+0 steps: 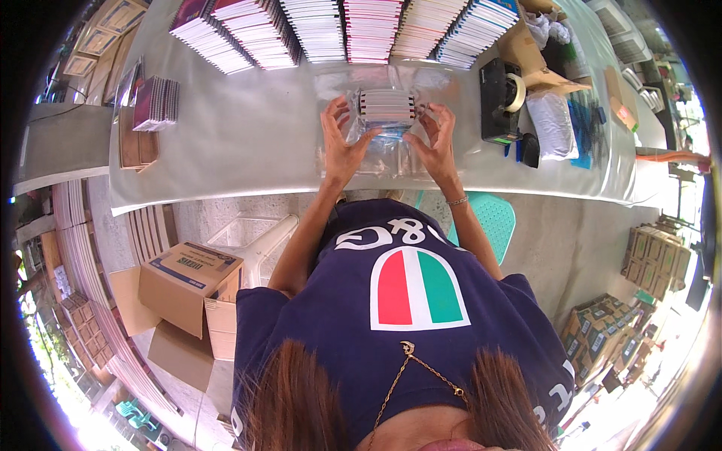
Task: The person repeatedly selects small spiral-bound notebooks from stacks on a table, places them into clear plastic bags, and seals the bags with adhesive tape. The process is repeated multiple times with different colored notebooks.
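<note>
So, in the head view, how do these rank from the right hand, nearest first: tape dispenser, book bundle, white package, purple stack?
1. Book bundle, left of the right hand
2. Tape dispenser, right of the hand
3. White package, farther right
4. Purple stack, far left

We counted six large book stacks (372, 30), one small stack (156, 105), one bundle (386, 105), two hands (343, 155) and one tape roll (519, 90).

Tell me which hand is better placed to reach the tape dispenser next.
Probably the right hand; it is nearer the black tape dispenser, while the left hand is across the small notebook stack.
</note>
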Tool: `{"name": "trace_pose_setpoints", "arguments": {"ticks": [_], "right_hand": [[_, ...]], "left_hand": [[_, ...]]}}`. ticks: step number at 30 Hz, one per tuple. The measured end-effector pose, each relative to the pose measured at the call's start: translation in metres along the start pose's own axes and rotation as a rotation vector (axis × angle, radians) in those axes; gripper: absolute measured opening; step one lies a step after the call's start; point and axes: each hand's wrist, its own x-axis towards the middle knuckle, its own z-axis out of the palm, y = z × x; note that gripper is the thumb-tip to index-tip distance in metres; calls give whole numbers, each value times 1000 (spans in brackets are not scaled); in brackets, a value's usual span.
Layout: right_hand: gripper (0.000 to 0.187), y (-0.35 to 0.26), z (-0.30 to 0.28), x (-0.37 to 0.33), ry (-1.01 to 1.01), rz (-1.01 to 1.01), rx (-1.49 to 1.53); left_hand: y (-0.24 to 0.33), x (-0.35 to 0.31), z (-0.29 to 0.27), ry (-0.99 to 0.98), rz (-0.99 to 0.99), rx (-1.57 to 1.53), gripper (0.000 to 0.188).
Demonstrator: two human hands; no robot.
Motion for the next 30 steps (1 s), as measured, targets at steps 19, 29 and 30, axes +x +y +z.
{"name": "trace_pose_setpoints", "arguments": {"ticks": [19, 29, 30], "right_hand": [[22, -20, 9, 44, -79, -146, -231], [41, -22, 0, 77, -168, 198, 161], [41, -20, -3, 81, -272, 287, 171]], "left_hand": [[22, 51, -20, -396, 442, 492, 19], [26, 54, -6, -174, -94, 192, 49], [22, 53, -3, -153, -140, 105, 51]]}}
